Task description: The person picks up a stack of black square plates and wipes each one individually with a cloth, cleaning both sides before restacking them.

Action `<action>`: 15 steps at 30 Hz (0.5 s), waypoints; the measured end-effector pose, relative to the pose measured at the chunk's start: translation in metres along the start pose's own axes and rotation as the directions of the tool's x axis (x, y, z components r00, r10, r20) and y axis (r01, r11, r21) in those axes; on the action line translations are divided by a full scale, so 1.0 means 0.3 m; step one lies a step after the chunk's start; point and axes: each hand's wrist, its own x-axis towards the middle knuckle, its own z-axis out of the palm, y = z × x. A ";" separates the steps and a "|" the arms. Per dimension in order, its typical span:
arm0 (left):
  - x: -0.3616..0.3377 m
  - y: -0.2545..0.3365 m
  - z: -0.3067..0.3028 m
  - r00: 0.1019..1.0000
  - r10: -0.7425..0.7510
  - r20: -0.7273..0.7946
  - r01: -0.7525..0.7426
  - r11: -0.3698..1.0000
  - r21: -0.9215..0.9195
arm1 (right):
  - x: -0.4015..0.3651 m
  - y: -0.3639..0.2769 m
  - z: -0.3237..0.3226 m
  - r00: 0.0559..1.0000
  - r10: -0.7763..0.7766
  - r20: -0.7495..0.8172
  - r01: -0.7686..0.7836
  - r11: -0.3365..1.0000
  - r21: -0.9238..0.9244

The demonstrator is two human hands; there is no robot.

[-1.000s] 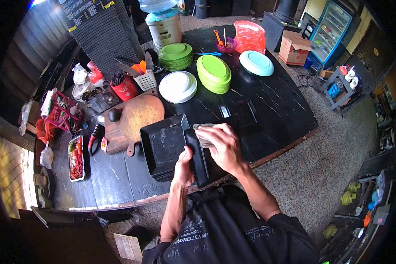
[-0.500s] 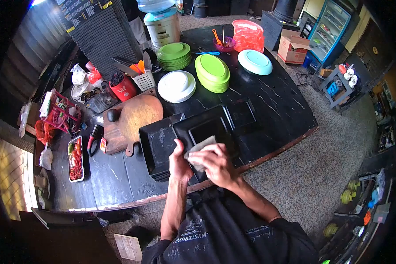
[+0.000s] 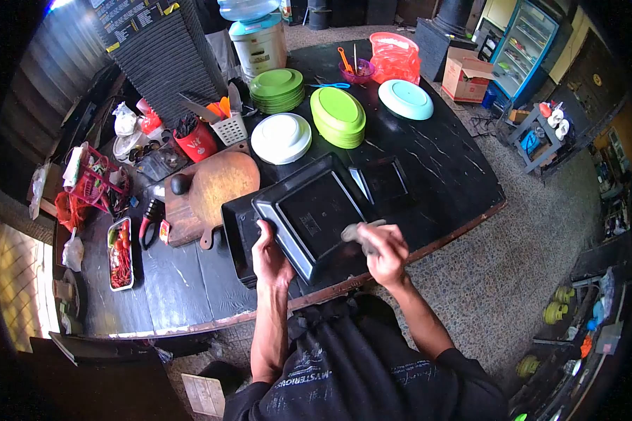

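My left hand grips the lower left edge of a black rectangular tray, its thumb along the rim. The tray is tilted, with its underside facing up. My right hand is closed around a grey cloth at the tray's right side. Beneath and to the left of the tray is a stack of black trays. Another black tray lies on the table to the right.
On the black table are green plates, white plates, a pale blue plate, and a wooden board. A food tray is at the left, and a water dispenser stands behind.
The black tray has been lifted and tilted, showing its underside more fully. My right hand has moved right with the cloth, and my left hand slightly left with the tray.
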 end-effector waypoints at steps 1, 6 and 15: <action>-0.001 -0.003 0.003 1.000 -0.017 -0.005 0.017 0.999 0.031 | 0.021 -0.005 0.015 0.988 0.090 -0.122 -0.090 0.996 0.010; -0.027 -0.050 0.026 0.993 -0.120 -0.019 0.120 0.992 0.043 | 0.177 -0.006 0.023 0.941 0.273 -0.199 -0.287 0.957 -0.044; -0.024 -0.127 0.000 0.986 -0.169 0.001 0.169 0.986 0.001 | 0.163 -0.154 0.092 0.969 0.053 0.243 -0.100 0.978 0.184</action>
